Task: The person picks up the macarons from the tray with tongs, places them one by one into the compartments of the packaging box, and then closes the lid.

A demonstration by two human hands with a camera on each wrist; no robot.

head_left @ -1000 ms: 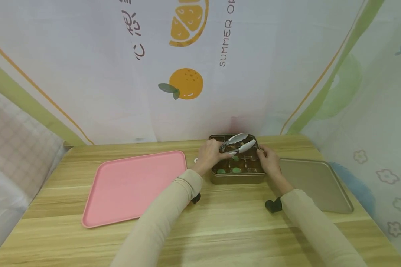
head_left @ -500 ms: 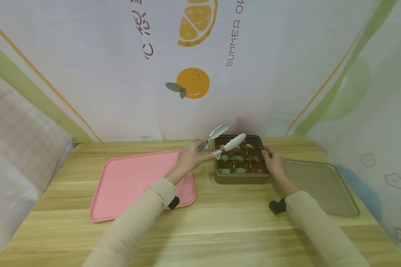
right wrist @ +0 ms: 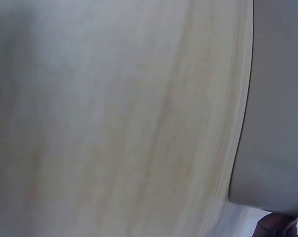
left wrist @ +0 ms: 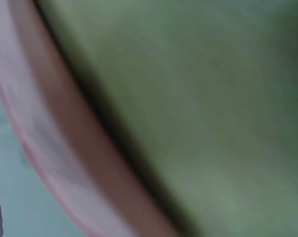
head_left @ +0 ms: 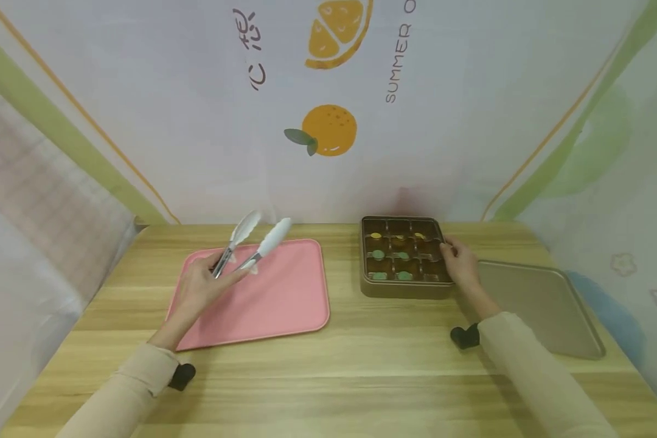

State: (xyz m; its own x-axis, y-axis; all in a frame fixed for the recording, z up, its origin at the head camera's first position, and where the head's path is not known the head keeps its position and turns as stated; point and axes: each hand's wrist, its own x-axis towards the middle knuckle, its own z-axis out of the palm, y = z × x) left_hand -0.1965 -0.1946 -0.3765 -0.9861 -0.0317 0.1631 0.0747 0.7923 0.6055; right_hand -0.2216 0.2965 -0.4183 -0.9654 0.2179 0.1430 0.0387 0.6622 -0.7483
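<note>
My left hand (head_left: 199,291) grips a pair of metal tongs with white scalloped tips (head_left: 275,237). Their two arms are spread, with nothing between the tips, above the pink tray (head_left: 290,313). At the right, my right hand (head_left: 462,267) pinches the right rim of a bronze-brown box (head_left: 407,291) divided into compartments. Green and yellow round pieces (head_left: 378,255) lie in several of these. In the right wrist view, the fingers (right wrist: 273,223) show at the lower corner of the box wall (right wrist: 275,113). The left wrist view is blurred, with the tray's edge (left wrist: 45,118) crossing it.
A flat grey-brown tray (head_left: 542,304) lies right of the box, partly behind the right forearm. The wooden table (head_left: 328,377) runs back to a white curtain (head_left: 219,152) printed with oranges. More cloth hangs at both sides.
My left hand has carried the tongs leftward from over the box to over the pink tray. The right hand has stayed on the box's rim. The head view has shifted slightly.
</note>
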